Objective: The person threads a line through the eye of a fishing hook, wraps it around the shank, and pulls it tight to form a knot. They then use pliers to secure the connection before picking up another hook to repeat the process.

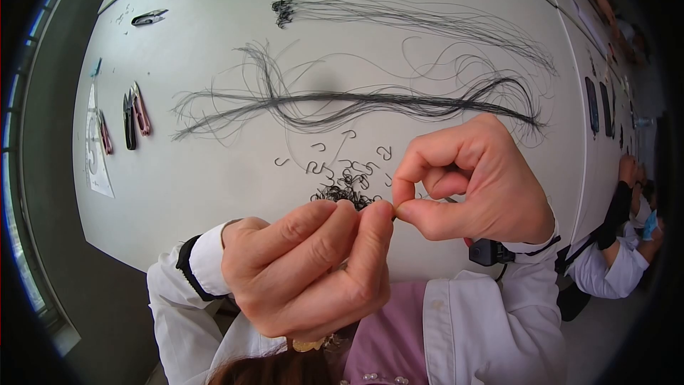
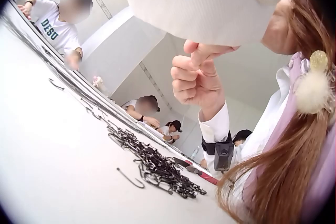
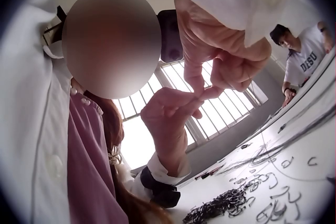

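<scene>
In the head view my left hand (image 1: 306, 267) and right hand (image 1: 484, 185) meet at their fingertips above the front of the table. Thumb and fingers of each pinch at a small dark thing (image 1: 394, 217), mostly covered, too small to identify. The right hand's thumb and index finger form a ring. Just beyond them lies a pile of black hooks (image 1: 345, 191), with loose ones around it. The left wrist view shows the right hand (image 2: 199, 82) with curled fingers; the right wrist view shows the left hand (image 3: 168, 124) touching the right (image 3: 223, 50).
A long bundle of dark strands (image 1: 342, 98) crosses the table (image 1: 214, 207); another bundle (image 1: 413, 18), with a dark cluster at one end, lies farther back. Black snips (image 1: 129, 121), red-handled snips (image 1: 141, 110) and a clear ruler (image 1: 98, 150) are at left. Other people sit nearby.
</scene>
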`<state>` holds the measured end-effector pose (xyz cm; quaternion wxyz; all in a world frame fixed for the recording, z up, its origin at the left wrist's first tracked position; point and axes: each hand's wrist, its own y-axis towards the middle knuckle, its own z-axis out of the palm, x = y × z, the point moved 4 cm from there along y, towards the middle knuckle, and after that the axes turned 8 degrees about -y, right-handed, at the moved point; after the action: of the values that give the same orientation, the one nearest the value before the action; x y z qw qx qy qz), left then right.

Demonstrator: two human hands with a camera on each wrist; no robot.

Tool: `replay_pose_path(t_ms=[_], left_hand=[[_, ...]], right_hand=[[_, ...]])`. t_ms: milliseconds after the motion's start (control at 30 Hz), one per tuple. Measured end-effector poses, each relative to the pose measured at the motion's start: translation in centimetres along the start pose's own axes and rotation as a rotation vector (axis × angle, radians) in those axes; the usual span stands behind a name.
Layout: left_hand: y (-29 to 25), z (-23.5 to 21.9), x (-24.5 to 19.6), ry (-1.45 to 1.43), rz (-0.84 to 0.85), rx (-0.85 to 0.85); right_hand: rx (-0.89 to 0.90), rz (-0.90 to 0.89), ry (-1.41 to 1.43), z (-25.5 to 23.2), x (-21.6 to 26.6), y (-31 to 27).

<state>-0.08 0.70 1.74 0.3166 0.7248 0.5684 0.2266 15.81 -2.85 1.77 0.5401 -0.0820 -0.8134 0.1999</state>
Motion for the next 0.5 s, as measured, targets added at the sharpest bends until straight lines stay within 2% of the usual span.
replay_pose_path(t_ms=[67,133,267,500], left_hand=[[0.1,0.1,0.3,0.002,0.004,-0.001],[0.3,0.0,0.8,0.004,0.032,-0.132],[0.3,-0.3,1.0,-0.058,-0.116,-0.108],[0.4,-0.5,1.1,-0.044,-0.131,-0.107]], right_hand=[[-0.003,0.012,0.047,-0.2,0.2,0.0],[-0.008,0.018,0.090,-0.4,0.2,-0.1],[-0.053,-0.024,0.124,-0.6,0.3,-0.3],[-0.075,-0.071,0.097,-0.8,0.5,-0.4]])
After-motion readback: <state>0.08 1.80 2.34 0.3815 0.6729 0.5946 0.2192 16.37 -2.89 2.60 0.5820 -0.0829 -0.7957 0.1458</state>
